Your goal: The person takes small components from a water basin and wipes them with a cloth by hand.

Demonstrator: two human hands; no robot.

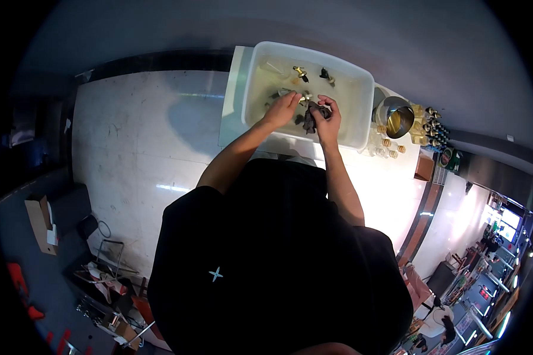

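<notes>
A white plastic tub (368,109) holds cloudy, yellowish water. My left hand (283,110) is over the tub with its fingers closed on a small brass-coloured metal fitting (305,99). Beside it, my right hand (329,121) grips a dark wet cloth (310,118), close to the fitting. Farther back in the water lie a gold and black fitting (301,73) and a second dark-ended fitting (327,76). A clear glass-like piece (272,66) rests in the far left corner. Other dark pieces near my hands are partly hidden.
Right of the tub stands a shiny metal bowl (395,117). Near it are several gold-coloured rings (387,142) and several amber pieces with dark tops (433,127). The tub sits on a pale table (230,112). An open cardboard box (40,225) lies far left.
</notes>
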